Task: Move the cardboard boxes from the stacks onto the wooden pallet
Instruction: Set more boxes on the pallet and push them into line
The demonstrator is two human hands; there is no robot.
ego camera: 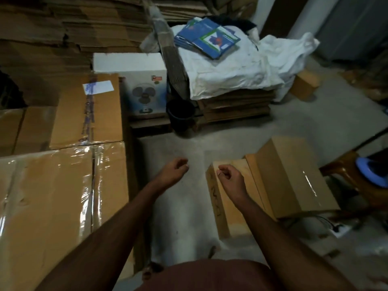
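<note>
1. Two small cardboard boxes (228, 198) lay on the concrete floor (178, 206) at lower right — a narrow one on its side, with a larger taped box (294, 177) touching it on its right.
2. The person's right hand (231, 177) hovered above the narrow box's near end, fingers loosely curled, holding nothing.
3. The left hand (173, 170) hung over bare floor, well apart from any box — also loosely curled and empty.
4. Large taped cartons (52, 196) stood stacked at left, with a white fan box (138, 85) behind them.
5. Farther back, a white sheet (231, 68) and blue booklets (207, 37) covered a pile of flattened cardboard (237, 103); a dark bucket (180, 114) stood just beside it.
</note>
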